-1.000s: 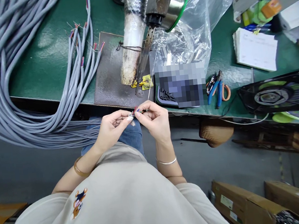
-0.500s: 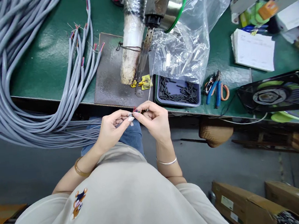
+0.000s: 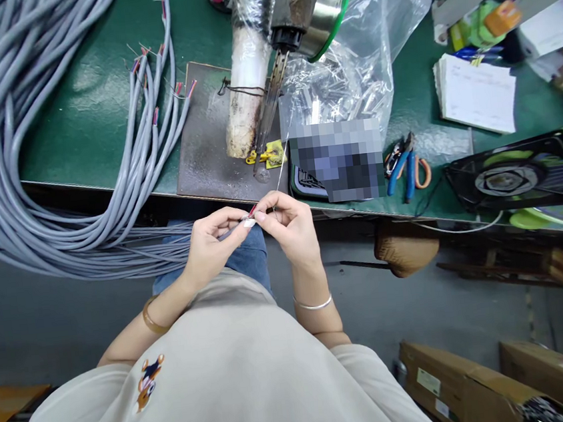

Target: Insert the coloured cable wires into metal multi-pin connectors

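Observation:
Just off the bench's front edge, my left hand (image 3: pixel 217 241) is closed in a pinch around the end of a grey cable, mostly hidden by the fingers. A short red wire (image 3: pixel 252 210) pokes out between the two hands' fingertips. My right hand (image 3: pixel 288 227) is pinched close beside it, its thumb and forefinger at the wire ends. A thin silvery strand (image 3: pixel 281 164), which looks like solder wire, runs down to the right hand. Above the hands, a soldering iron (image 3: pixel 271 108) hangs tip down over a brown board (image 3: pixel 205 152).
Grey cables (image 3: pixel 122 181) with stripped ends fill the left. A tray (image 3: pixel 309 182), partly blurred out, holds black tubes below a clear plastic bag (image 3: pixel 379 46). Pliers (image 3: pixel 411 170), a paper stack (image 3: pixel 475 93) and a black fan (image 3: pixel 519 176) lie to the right. A spool (image 3: pixel 324 18) stands behind.
My right hand's fingertips have shifted slightly at the wires; a single red wire now shows where several coloured ends were bunched. The left hand has barely moved.

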A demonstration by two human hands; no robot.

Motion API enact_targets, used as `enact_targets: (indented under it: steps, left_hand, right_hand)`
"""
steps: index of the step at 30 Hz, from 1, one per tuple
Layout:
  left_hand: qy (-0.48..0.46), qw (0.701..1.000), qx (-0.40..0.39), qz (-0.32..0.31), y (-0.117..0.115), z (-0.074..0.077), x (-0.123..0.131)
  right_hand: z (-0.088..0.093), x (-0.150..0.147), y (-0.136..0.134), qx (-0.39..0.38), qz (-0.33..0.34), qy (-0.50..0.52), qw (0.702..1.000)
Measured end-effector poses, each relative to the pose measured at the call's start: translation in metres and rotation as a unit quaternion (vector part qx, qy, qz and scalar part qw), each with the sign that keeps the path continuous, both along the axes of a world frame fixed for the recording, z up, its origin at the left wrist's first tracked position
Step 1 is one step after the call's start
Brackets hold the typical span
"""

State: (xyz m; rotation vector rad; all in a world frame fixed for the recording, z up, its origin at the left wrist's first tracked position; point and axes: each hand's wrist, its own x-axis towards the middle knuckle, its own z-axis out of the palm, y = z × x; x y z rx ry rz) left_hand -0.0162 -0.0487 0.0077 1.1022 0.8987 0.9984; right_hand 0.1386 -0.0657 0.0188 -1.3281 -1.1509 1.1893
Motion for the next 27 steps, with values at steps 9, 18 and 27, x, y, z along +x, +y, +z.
enact_targets:
  steps: [9, 18, 27]
  left_hand:
    - [0.011, 0.999, -0.001, 0.051, -0.002, 0.011, 0.007]
    - [-0.014, 0.999, 0.001, 0.048, 0.004, 0.013, 0.002]
    - [-0.016, 0.999, -0.018, 0.035, 0.008, 0.011, -0.001]
  right_hand:
    - [0.001, -0.011, -0.008, 0.178, -0.056, -0.199, 0.962]
    - [-0.004, -0.001, -0.007, 0.126, -0.139, -0.063, 0.98]
    - [0.007, 0.0, -0.008, 0.226, 0.008, -0.285, 0.931]
